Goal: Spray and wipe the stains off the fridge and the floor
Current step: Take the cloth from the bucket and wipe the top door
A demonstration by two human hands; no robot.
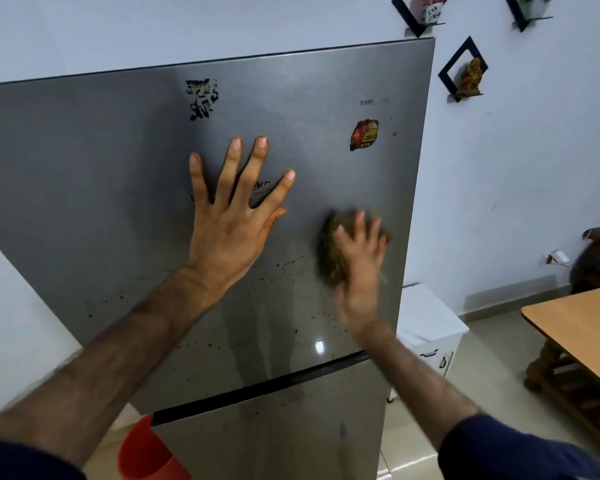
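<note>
Up against the brushed silver steel fridge door (118, 168), the left hand (227, 216) lies flat with its grip open, fingers spread. Just right of it, the blurred right hand (359, 261) presses a brown crumpled cloth (333, 251) on the door, grip closed over it. Brown speckled stains (288, 265) dot the door below and between the hands.

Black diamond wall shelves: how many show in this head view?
3, all on the wall right of the fridge: one above its top right corner, cut by the frame; one at the top right edge, also cut; one lower, holding a brown figurine. More may lie outside the frame.
</note>
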